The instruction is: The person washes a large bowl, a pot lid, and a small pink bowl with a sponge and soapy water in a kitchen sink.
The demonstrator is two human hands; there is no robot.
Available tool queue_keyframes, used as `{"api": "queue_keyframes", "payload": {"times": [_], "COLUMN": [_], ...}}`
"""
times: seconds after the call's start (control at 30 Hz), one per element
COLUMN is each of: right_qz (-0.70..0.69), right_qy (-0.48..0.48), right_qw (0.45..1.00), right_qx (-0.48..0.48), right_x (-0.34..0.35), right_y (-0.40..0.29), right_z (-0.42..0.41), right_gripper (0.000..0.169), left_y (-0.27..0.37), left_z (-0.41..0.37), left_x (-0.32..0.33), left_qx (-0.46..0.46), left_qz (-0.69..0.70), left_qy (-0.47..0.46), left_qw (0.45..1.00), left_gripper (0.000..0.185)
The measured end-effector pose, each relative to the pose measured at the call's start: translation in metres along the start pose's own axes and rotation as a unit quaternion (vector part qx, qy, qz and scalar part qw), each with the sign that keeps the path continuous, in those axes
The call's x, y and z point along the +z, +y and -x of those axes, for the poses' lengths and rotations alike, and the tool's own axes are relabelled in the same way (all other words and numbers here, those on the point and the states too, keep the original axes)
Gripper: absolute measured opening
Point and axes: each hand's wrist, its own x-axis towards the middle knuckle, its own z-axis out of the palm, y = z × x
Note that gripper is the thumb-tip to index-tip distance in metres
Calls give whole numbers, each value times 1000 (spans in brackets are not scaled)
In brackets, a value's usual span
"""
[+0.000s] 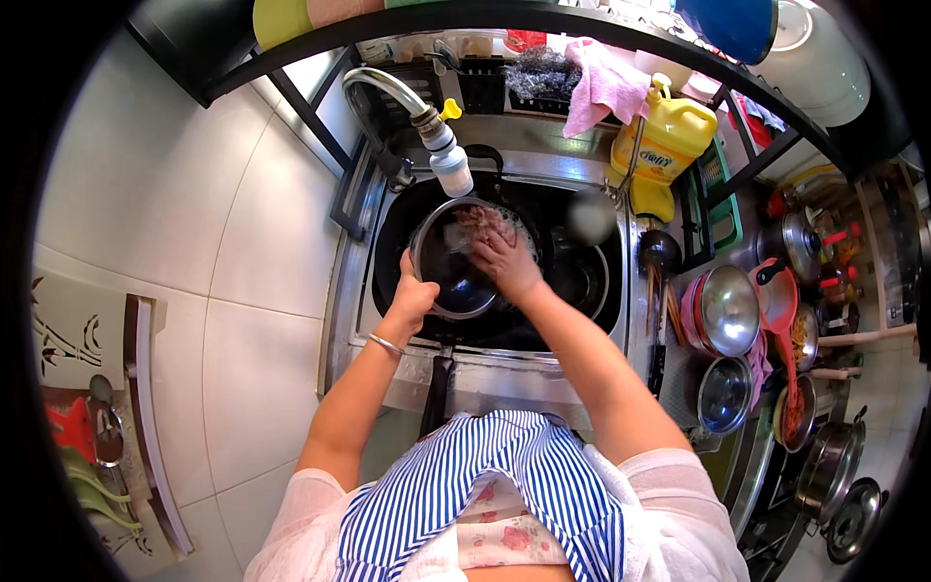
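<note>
My left hand [412, 295] grips the left rim of a tilted stainless-steel bowl [460, 284], thumb along its edge. The fingers of my right hand [509, 263] press a crumpled, wet pinkish-brown wad [480, 220] at the bowl's far right side. Whether the wad is cloth or something else, I cannot tell. Foam clings around it. Beneath the bowl a black wok [393, 240] rests in the steel sink [356, 320], its long handle [438, 389] over the front edge. Above the bowl hangs the faucet's white filter nozzle [452, 172].
A black rack bar [465, 16] crosses the far side. To the right stand a yellow detergent jug [663, 138], steel bowls [731, 309], a red strainer [778, 298] and a pot [829, 465]. A pink cloth [600, 87] hangs behind the sink. A tiled wall [254, 291] borders the left.
</note>
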Motion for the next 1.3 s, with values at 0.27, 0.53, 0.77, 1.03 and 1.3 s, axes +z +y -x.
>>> {"api": "queue_keyframes", "payload": {"times": [0.27,0.53,0.77,1.03,1.3], "right_qz": [-585,-801,-618,-160,-636], "right_qy": [-167,-231,-118,-60,-26], "right_qw": [784,431,773,962,749], "right_qx": [124,346,89,214,184], "right_x": [8,-56,-11,20,4], "right_y": [-67,-2,-31,-23,-34], "right_z": [2,-15,-17,-25,-56], "right_gripper": [70,37,29,31,43], "left_y": [-65,-65,-54,-45,-23], "left_z": [-33,-25,-20,8,9], "left_x": [8,-15,13,41,29], "left_qx": [121,162,71,16,-78], "left_qz": [29,-5,112,151,188], "left_qy": [111,131,79,117,-74], "left_qw": [986,978,988,981,976], "left_gripper": [82,82,75,58,42]}}
